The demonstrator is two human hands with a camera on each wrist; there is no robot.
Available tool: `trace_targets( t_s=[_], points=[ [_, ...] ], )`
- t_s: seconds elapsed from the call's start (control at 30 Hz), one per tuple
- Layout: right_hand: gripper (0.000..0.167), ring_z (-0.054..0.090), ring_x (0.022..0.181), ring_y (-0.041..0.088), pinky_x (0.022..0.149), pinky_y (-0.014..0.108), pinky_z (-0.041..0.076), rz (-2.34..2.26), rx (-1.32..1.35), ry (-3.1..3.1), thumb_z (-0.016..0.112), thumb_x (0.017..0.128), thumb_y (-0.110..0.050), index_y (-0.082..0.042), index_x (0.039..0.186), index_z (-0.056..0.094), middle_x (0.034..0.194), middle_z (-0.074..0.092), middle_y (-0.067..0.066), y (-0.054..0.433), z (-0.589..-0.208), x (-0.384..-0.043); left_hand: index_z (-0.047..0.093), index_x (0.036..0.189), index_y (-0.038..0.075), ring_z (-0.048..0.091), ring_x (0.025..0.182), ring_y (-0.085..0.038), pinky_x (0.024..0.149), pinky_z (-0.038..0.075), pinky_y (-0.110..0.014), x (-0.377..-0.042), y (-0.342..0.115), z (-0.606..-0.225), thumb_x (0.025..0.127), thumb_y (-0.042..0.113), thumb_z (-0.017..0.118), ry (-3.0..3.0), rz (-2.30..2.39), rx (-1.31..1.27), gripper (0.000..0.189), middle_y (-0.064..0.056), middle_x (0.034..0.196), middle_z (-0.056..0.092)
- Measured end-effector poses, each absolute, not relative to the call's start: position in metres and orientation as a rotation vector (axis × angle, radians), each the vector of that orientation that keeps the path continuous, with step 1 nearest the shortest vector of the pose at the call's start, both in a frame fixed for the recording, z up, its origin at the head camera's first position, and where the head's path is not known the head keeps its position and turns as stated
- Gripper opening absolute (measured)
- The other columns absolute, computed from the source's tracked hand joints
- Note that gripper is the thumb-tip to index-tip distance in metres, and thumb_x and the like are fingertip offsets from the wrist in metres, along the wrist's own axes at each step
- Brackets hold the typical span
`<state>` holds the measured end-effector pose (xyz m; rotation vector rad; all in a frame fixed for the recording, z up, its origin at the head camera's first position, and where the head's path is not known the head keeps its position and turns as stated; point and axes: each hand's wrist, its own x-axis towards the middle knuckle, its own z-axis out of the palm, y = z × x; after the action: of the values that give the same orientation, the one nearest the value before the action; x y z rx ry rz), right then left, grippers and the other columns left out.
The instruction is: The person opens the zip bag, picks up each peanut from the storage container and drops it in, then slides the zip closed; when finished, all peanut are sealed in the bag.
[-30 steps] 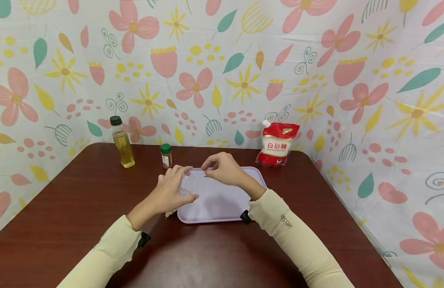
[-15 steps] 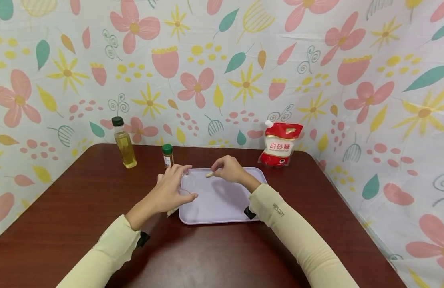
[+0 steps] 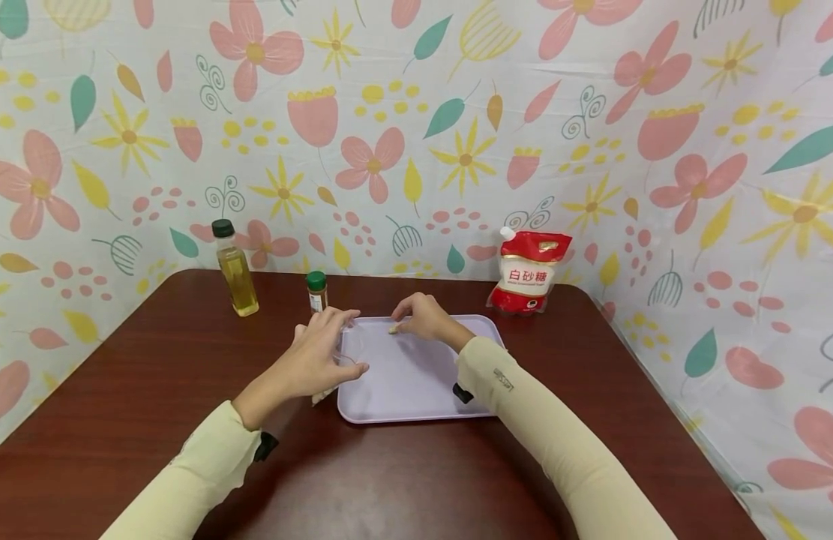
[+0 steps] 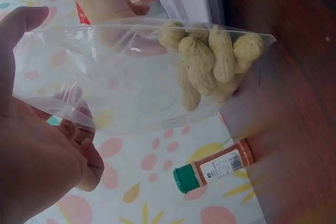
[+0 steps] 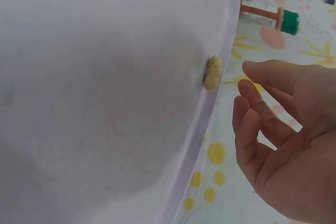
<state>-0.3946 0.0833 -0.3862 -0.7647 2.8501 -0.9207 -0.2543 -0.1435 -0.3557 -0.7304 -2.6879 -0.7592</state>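
Note:
A clear plastic bag (image 4: pixel 126 90) with several unshelled peanuts (image 4: pixel 198 66) in its bottom stands at the left side of the lilac tray (image 3: pixel 416 386). My left hand (image 3: pixel 313 360) holds the bag near its mouth, thumb and fingers curved wide on opposite sides. One single peanut (image 5: pixel 212 73) lies on the tray by its far rim. Just over that peanut is my right hand (image 3: pixel 426 318); in the right wrist view its fingers are bent loosely, apart from the peanut, with nothing between them. The head view mostly hides the bag behind my left hand.
Behind the tray, a green-capped spice jar (image 3: pixel 318 292) stands at the left. Farther left is an oil bottle (image 3: pixel 237 274) with a dark cap. A red and white sugar pouch (image 3: pixel 526 271) stands at the back right, near the patterned curtain (image 3: pixel 416 112).
A second ago the right fingertips were at the peanut; they shifted right, uncovering it on the tray, then came slightly back left over it. My left hand stays on the bag.

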Motion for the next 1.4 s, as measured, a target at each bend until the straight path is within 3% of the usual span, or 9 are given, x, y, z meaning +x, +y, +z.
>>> trace_targets(
  t_s=[0.2,0.43,0.67,1.4],
  points=[
    [0.023,0.065,0.103,0.021,0.089,0.035,0.051,-0.848,-0.725,2.854,0.082,0.082,-0.015,-0.005,0.102,0.077,0.102,0.074,0.003,0.084,-0.391,-0.400,0.045,0.144,0.008,0.046,0.117,-0.025,0.079,0.029,-0.042,-0.254,-0.141,-0.355,0.078,0.040,0.079,-2.693,-0.768,-0.736,0.081,-0.005,0.124,0.051],
    [0.011,0.061,0.089,0.016,0.081,0.030,0.051,-0.776,-0.683,2.872,0.080,0.082,-0.009,-0.008,0.093,0.078,0.093,0.072,0.001,0.086,-0.398,-0.409,0.045,0.144,0.008,0.045,0.115,-0.025,0.077,0.028,-0.041,-0.254,-0.140,-0.353,0.078,0.041,0.080,-2.705,-0.755,-0.736,0.081,-0.006,0.125,0.051],
    [0.008,0.060,0.086,0.015,0.078,0.031,0.050,-0.743,-0.668,2.866,0.079,0.083,-0.009,-0.012,0.090,0.078,0.096,0.071,0.001,0.087,-0.401,-0.411,0.045,0.144,0.008,0.045,0.117,-0.025,0.079,0.029,-0.042,-0.254,-0.139,-0.354,0.078,0.042,0.079,-2.711,-0.753,-0.745,0.081,-0.006,0.125,0.051],
    [0.005,0.063,0.083,0.013,0.066,0.028,0.051,-0.933,-0.805,2.876,0.079,0.084,-0.016,-0.014,0.089,0.078,0.089,0.071,-0.003,0.086,-0.368,-0.374,0.044,0.144,0.008,0.046,0.114,-0.022,0.078,0.030,-0.043,-0.258,-0.136,-0.359,0.077,0.041,0.079,-2.690,-0.758,-0.700,0.082,-0.006,0.121,0.052]
  ],
)
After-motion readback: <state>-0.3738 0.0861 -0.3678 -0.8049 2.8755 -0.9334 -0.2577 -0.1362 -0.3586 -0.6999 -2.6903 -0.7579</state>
